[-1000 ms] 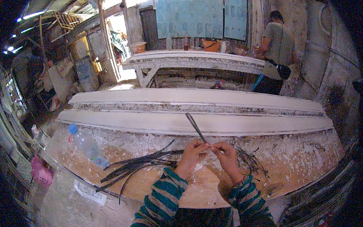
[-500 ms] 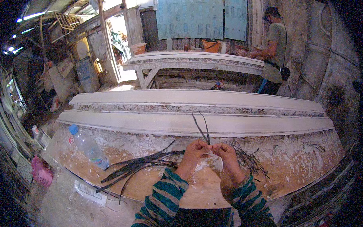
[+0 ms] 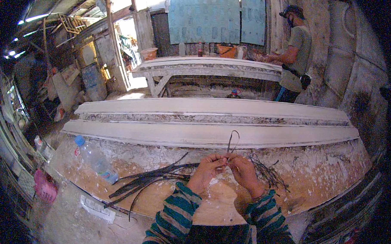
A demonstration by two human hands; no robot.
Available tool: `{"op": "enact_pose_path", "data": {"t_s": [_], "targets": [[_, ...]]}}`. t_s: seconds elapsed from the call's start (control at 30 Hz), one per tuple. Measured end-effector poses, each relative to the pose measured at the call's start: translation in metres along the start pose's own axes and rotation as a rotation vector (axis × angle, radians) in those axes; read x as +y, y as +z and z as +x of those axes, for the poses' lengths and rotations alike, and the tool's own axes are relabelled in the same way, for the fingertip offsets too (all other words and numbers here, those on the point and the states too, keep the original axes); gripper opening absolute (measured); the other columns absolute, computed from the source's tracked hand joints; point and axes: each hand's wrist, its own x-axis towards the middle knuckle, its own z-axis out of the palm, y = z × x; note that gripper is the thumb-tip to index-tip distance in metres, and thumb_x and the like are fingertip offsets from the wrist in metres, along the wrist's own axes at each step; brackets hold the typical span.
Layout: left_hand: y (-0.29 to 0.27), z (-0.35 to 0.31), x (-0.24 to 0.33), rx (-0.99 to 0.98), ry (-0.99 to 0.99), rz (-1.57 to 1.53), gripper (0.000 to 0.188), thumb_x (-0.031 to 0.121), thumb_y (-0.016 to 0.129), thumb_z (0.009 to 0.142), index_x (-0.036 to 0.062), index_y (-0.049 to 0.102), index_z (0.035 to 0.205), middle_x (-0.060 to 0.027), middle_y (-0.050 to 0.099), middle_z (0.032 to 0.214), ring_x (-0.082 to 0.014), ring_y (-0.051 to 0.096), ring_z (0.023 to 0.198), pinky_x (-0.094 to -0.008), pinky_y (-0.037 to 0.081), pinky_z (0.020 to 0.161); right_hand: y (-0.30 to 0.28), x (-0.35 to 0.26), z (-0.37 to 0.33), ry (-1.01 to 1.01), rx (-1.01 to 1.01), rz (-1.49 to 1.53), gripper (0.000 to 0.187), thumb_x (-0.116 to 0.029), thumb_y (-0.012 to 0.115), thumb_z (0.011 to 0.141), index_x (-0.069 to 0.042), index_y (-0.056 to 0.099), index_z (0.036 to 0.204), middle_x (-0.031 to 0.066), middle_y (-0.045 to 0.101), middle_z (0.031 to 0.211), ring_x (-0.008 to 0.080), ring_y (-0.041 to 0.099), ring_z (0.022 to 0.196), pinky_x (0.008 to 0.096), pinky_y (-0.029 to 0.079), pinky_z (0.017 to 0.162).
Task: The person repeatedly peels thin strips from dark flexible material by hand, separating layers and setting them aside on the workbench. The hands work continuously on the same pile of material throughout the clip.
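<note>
Fingertips pinched together, my left hand [image 3: 205,173] and my right hand [image 3: 244,175] meet over the middle of the bench's near side. Between them they grip a thin dark strip [image 3: 229,142], whose loop sticks up past the fingers in front of a white moulding. What the fingertips do to its lower part is hidden. A bundle of flat black strips [image 3: 146,178] lies to the left of my left hand, partly behind it. Beside my right hand rests a tangle of thinner dark strands [image 3: 269,174].
Two long white mouldings [image 3: 212,134] span the bench [image 3: 314,186], which is scattered with white flakes. A clear plastic bottle [image 3: 97,161] with a blue cap lies at the left. Beyond, a co-worker [image 3: 299,52] stands at another long table [image 3: 214,71]. A pink container [image 3: 44,185] is at lower left.
The strip's upper part has gone from two separate upright ends to a closed loop leaning right. My hands stay nearly in place, the right one turned slightly. The co-worker has shifted a little.
</note>
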Motion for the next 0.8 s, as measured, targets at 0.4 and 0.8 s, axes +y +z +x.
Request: {"op": "enact_pose_path", "data": {"t_s": [0.4, 0.8], "targets": [[-0.006, -0.002, 0.008, -0.025, -0.014, 0.032, 0.015, 0.014, 0.066, 0.077, 0.0091, 0.053, 0.082, -0.001, 0.057, 0.077, -0.0106, 0.055, 0.07, -0.0225, 0.046, 0.061, 0.009, -0.01, -0.006, 0.182, 0.078, 0.22, 0.006, -0.004, 0.058, 0.079, -0.003, 0.056, 0.084, 0.0118, 0.061, 0.088, 0.0283, 0.06, 0.082, 0.0337, 0.048, 0.071], [-0.002, 0.006, 0.001, -0.043, 0.404, 0.357, 0.026, 0.001, 0.063, 0.075, 0.0049, 0.049, 0.097, 0.0001, 0.055, 0.078, -0.0095, 0.055, 0.076, -0.0218, 0.045, 0.066, 0.03, 0.015, -0.013, 0.53, 0.275, 0.815, 0.01, -0.012, 0.058, 0.083, -0.006, 0.05, 0.079, 0.0005, 0.052, 0.073, 0.0106, 0.051, 0.07, 0.0242, 0.043, 0.066]]}}
